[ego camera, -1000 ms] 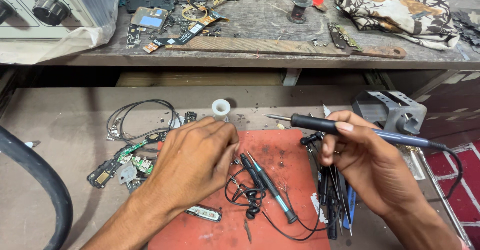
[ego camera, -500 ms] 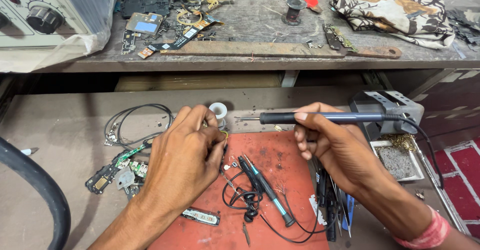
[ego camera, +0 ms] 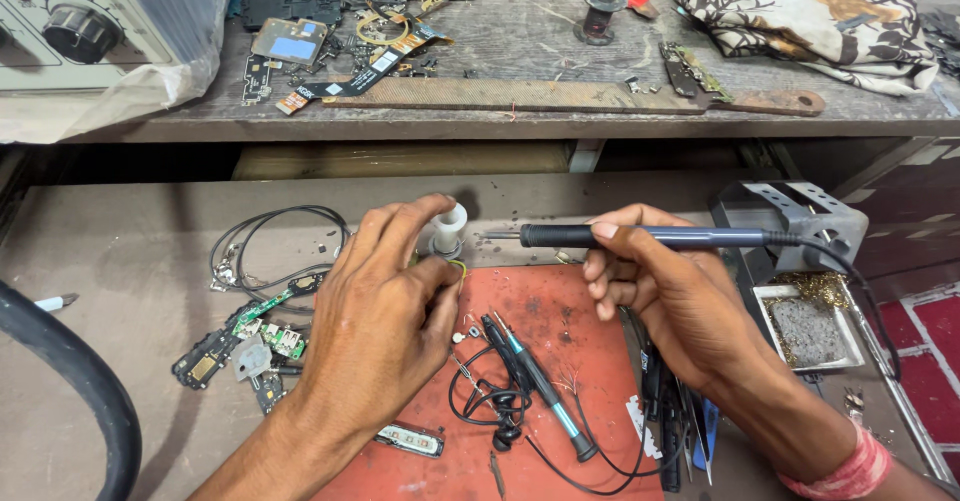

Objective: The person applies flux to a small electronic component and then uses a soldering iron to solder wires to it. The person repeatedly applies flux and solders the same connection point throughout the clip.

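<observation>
My right hand (ego camera: 665,296) has its grip closed on the soldering iron (ego camera: 640,236) at mid-handle — light, stiff, hot-tipped — level above the red mat (ego camera: 560,311), while my left hand (ego camera: 385,311) pinches a thin, floppy wire (ego camera: 458,269) beside the white spool (ego camera: 447,229).

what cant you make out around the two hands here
Head view only:
- What the left hand pinches beside the white spool: its fingers cover it.
- Soldering iron tip contact: too small to tell.
- Small circuit boards: partly hidden by the left hand.
- Right hand forearm: cut by the frame edge.
</observation>
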